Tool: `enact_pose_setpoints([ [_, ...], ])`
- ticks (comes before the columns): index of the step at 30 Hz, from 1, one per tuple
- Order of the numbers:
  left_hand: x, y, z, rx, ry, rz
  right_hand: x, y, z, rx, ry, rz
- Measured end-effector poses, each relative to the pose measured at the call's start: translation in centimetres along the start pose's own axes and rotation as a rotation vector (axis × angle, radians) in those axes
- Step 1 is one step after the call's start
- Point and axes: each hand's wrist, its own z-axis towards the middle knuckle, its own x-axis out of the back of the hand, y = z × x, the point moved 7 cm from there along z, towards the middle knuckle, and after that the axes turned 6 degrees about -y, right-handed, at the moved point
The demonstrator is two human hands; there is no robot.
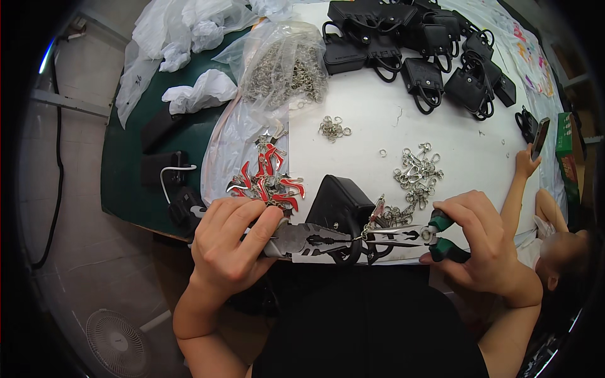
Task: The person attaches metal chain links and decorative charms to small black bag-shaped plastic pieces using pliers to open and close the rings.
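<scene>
My left hand (230,242) is closed round grey-jawed pliers (312,240), pointing right. My right hand (476,242) grips long-nose pliers (400,235) with green and black handles, pointing left. Both tips meet at a small metal ring, too small to make out fully, by the looped handle (350,252) of a small black bag (340,203). A charm (378,208) hangs just above the tips. Red shoe-shaped charms (268,176) lie beyond my left hand. Silver swivel clasps (419,173) are heaped beyond the right pliers, and loose rings (334,128) lie farther back.
Several black bags (422,75) are piled at the far right. A clear plastic bag of metal hardware (287,69) stands at the back. Black boxy devices (165,169) and a white cable lie left. Another person's hand (527,162) holds a phone (539,138) at the right edge.
</scene>
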Motion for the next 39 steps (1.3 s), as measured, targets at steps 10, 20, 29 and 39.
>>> enact_pose_setpoints([
  [10, 0.5, 0.4, 0.2, -0.047, -0.005, 0.019, 0.0, -0.4, 0.2, 0.064, -0.058, -0.005],
  [20, 0.4, 0.5, 0.8, -0.139, 0.045, 0.107, -0.6, -0.1, -0.3, -0.071, -0.178, 0.169],
  [29, 0.3, 0.6, 0.8, -0.165, 0.047, 0.145, -1.1, 0.5, -1.0, -0.153, -0.193, 0.258],
  [39, -1.7, -0.9, -0.7, 0.216, -0.072, -0.070, 0.8, 0.9, -1.1, -0.027, 0.003, -0.053],
])
